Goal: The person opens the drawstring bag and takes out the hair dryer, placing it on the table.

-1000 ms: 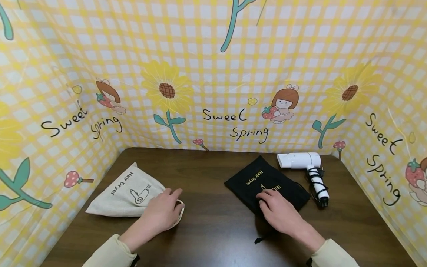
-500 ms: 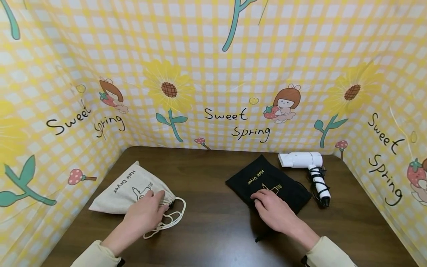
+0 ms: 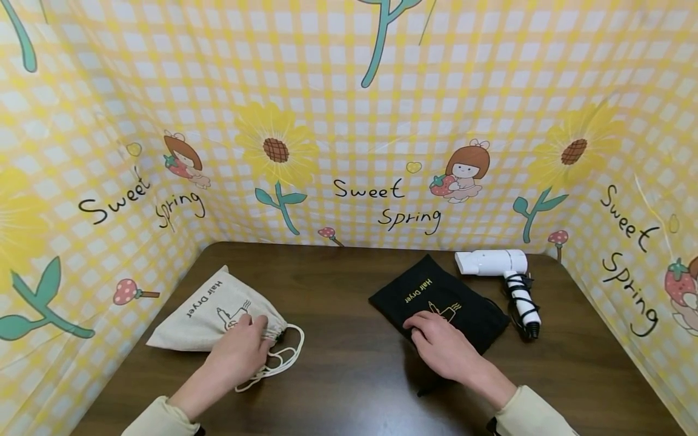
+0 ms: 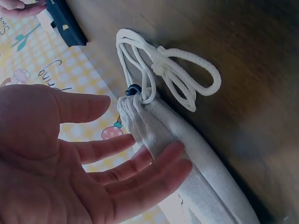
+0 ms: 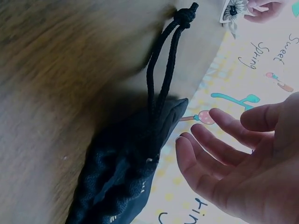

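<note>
Pale bag (image 3: 202, 321): on the surface (image 3: 338, 339) at your left, neck gathered by its cord (image 4: 160, 67); contents hidden.
Black bag (image 3: 400, 297): on the surface at your right; contents hidden.
Dryer (image 3: 493, 262): outside both bags, just beside the black one.
Left hand (image 3: 237, 354): your fingers (image 4: 154, 190) loosely bent over the pale bag, gripping nothing.
Right hand (image 3: 444, 348): yours relaxed beside the black bag, likewise gripping nothing.
</note>
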Demonstrator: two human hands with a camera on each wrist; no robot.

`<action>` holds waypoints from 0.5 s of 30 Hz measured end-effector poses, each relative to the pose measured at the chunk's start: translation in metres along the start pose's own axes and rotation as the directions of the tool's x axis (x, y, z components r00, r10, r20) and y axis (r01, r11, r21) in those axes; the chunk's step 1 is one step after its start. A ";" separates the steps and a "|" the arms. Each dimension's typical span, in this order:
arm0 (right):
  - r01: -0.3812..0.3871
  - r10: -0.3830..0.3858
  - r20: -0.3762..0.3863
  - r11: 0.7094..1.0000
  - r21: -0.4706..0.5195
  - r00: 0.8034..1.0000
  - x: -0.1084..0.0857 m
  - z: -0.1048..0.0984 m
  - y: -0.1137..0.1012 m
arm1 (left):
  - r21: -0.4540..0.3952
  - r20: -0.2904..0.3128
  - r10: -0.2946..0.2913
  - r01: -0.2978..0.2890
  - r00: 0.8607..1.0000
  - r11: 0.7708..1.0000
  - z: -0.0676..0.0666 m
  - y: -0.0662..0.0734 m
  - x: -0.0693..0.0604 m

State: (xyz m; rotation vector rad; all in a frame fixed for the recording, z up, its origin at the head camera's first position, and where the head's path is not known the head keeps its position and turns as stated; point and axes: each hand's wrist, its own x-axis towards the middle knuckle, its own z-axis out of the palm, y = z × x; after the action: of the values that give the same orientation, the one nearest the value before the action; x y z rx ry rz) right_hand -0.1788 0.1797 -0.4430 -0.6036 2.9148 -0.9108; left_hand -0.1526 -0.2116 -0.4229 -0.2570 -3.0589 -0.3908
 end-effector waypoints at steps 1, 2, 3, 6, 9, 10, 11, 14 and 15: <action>0.003 -0.003 -0.001 1.000 -0.001 1.000 0.000 0.000 0.000 | 0.000 -0.005 0.009 -0.009 1.000 1.000 0.001 0.000 0.000; 0.006 -0.006 -0.002 1.000 0.001 1.000 0.001 0.000 0.000 | 0.003 -0.010 0.018 -0.018 1.000 1.000 0.002 0.000 0.000; 0.008 -0.008 -0.001 1.000 0.003 1.000 0.001 0.000 -0.001 | 0.006 -0.013 0.023 -0.023 1.000 1.000 0.002 0.001 0.000; 0.015 -0.015 0.002 1.000 0.009 1.000 0.001 -0.001 -0.001 | 0.015 -0.016 0.035 -0.035 0.999 0.999 0.004 0.000 -0.001; 0.018 -0.018 0.005 1.000 0.017 1.000 0.001 -0.001 -0.002 | 0.015 -0.022 0.043 -0.042 0.999 0.999 0.005 0.000 0.000; 0.019 -0.019 0.006 1.000 0.016 1.000 0.001 -0.001 -0.002 | 0.013 -0.026 0.046 -0.046 0.999 0.999 0.006 -0.001 0.000; 0.019 -0.020 0.007 1.000 0.016 1.000 0.001 -0.001 -0.002 | 0.011 -0.034 0.050 -0.050 0.998 0.999 0.007 -0.001 0.000; 0.025 -0.025 0.007 1.000 0.013 1.000 0.001 0.000 -0.002 | 0.006 -0.073 0.079 -0.078 0.994 0.997 0.012 -0.004 0.001; 0.027 -0.027 0.007 1.000 0.010 1.000 0.001 0.000 -0.002 | 0.013 -0.097 0.096 -0.096 0.991 0.995 0.015 -0.006 0.002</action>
State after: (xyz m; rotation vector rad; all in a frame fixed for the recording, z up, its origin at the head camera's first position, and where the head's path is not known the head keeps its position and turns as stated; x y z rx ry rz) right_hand -0.1790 0.1775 -0.4419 -0.6464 2.9009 -0.9235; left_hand -0.1561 -0.2136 -0.4390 -0.3717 -2.9385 -0.3736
